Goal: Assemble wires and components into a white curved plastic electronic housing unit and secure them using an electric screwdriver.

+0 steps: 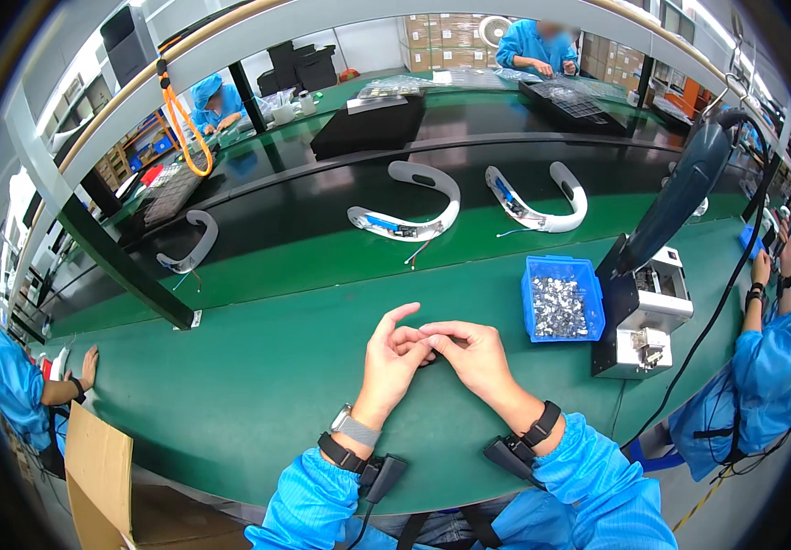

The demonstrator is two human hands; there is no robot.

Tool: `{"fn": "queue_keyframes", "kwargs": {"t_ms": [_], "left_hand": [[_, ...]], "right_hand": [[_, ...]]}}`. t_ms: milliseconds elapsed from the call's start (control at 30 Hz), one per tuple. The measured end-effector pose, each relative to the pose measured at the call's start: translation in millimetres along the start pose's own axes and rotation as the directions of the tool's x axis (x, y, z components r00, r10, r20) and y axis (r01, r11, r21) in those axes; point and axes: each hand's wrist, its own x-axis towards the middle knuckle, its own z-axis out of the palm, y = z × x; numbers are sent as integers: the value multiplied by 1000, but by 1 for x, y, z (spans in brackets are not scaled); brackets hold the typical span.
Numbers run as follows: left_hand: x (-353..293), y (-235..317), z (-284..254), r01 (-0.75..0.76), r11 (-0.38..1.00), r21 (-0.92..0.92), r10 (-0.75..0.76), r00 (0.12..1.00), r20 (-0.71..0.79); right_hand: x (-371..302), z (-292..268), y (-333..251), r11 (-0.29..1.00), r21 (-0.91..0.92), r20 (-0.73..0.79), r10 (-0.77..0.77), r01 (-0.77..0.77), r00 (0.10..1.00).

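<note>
My left hand (391, 359) and my right hand (471, 353) meet above the green bench (230, 385), fingertips pinched together on something small that I cannot make out. Both wrists wear black straps, and blue sleeves cover my forearms. A blue tray (560, 298) of small metal parts sits just right of my right hand. On the dark conveyor belt (322, 220) beyond lie three white curved bands with wires: one in the middle (409, 206), one to the right (542, 202), one at far left (192, 243).
A grey and black bench machine (648, 316) with a dark hose (689, 188) stands right of the tray. People in blue coats sit at left (10, 385), at right (767, 367) and at the far benches. A cardboard box (98, 472) stands lower left.
</note>
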Motion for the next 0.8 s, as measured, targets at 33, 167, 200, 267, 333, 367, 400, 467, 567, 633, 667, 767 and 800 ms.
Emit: {"fn": "queue_keyframes", "kwargs": {"t_ms": [33,167,200,267,333,367,400,467,567,633,667,767,800], "left_hand": [[0,-1,1,-1,1000,2,1,1000,-7],[3,1,4,-1,1000,-25,0,1000,-25],[3,1,3,6,1000,-23,-7,999,-32],[2,-1,0,4,1000,-24,-5,999,-32],[3,-1,-1,1,1000,-28,-2,1000,-27],[2,-1,-2,4,1000,-27,-5,1000,-29],[2,-1,-2,7,1000,-25,-8,999,-34],[1,1,-4,12,1000,-27,-13,999,-40],[0,3,-9,20,999,-29,-22,999,-36],[-1,3,-10,19,999,-30,-20,999,-32],[-1,3,-11,17,999,-32,-18,999,-32],[-2,2,-13,11,1000,-19,-12,1000,-25],[-2,2,-14,8,1000,-4,-8,1000,-23]], "right_hand": [[0,-2,-2,999,-37,28,6,-5,1000],[-4,-2,-10,999,-41,52,16,-14,999],[-4,-1,-12,999,-40,53,16,-14,998],[-5,1,-14,993,-120,62,-7,15,998],[-3,2,-10,981,-162,49,-102,108,994],[-2,3,-8,959,-203,41,-196,200,980],[-2,3,-6,959,-202,43,-195,200,980],[-1,5,-5,958,-257,39,-120,126,992],[0,9,-4,947,-303,40,-99,106,994],[0,10,-5,948,-300,31,-101,106,994],[0,11,-6,949,-297,21,-103,105,994],[1,13,-4,963,-256,1,-81,79,997],[1,13,-5,962,-260,-1,-82,79,997]]}}
